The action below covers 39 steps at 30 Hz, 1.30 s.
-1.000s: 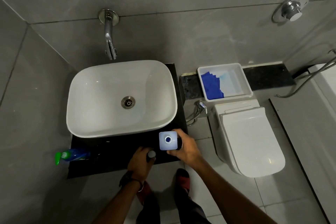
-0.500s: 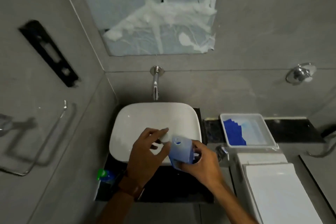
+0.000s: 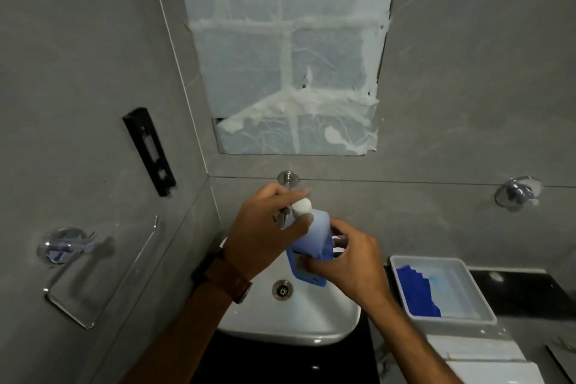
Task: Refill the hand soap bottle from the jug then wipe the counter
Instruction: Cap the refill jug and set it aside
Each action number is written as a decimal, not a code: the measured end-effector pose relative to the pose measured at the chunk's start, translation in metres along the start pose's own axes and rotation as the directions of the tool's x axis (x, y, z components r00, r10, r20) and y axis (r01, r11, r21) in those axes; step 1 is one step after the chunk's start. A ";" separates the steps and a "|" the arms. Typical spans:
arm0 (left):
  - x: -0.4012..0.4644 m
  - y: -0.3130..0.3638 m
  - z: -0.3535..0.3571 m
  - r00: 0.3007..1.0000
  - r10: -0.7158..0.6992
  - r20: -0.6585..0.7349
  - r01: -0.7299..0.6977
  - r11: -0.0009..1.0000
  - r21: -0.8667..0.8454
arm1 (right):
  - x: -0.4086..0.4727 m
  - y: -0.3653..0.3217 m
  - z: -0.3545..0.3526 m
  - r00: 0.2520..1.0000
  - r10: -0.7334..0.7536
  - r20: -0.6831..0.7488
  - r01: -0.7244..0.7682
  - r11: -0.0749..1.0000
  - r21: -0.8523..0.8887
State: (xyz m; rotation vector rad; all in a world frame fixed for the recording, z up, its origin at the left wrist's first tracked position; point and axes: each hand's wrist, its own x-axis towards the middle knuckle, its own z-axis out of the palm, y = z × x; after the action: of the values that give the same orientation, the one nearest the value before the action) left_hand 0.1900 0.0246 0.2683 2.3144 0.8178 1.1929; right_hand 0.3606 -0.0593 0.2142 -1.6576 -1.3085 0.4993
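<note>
A blue rectangular jug [image 3: 311,238] with a white cap [image 3: 301,207] is held tilted above the white sink [image 3: 290,318]. My left hand [image 3: 265,234] reaches in from the left, its fingers and thumb closed around the white cap at the jug's top. My right hand [image 3: 350,262] grips the jug's lower part from the right, fingers wrapped round its base. The hand soap bottle is out of sight. The black counter [image 3: 280,365] shows under the sink's front edge.
A wall tap [image 3: 288,178] sticks out just behind the jug. A white tray [image 3: 467,299] holding a blue cloth [image 3: 416,293] sits to the right of the sink, with the toilet tank [image 3: 480,358] below it. A towel holder [image 3: 74,274] hangs on the left wall.
The jug has come up off the counter to above the sink. The white cap, held beside the open mouth, now sits on the jug's neck. My view has tilted up.
</note>
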 end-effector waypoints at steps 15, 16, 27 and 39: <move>0.031 0.019 -0.026 1.000 -0.010 0.006 0.011 0.956 -0.294 | 0.016 -0.035 -0.024 0.986 -0.164 -0.021 0.164 0.986 0.034; 0.032 0.020 -0.027 1.000 -0.008 -0.014 0.003 0.952 -0.305 | 0.016 -0.037 -0.026 0.984 -0.177 -0.015 0.177 0.984 0.032; 0.033 0.032 -0.035 0.999 -0.031 0.015 0.035 0.924 -0.381 | 0.017 -0.041 -0.040 0.987 -0.156 0.024 0.153 0.983 0.097; 0.022 0.020 -0.026 0.998 -0.050 0.030 0.058 0.917 -0.395 | 0.009 -0.023 -0.043 0.987 -0.125 0.102 0.110 0.984 0.140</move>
State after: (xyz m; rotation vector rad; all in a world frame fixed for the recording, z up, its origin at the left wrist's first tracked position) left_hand 0.1846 0.0269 0.3079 1.9566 0.5648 1.1841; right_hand 0.3848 -0.0687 0.2565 -1.4501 -1.4124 0.6015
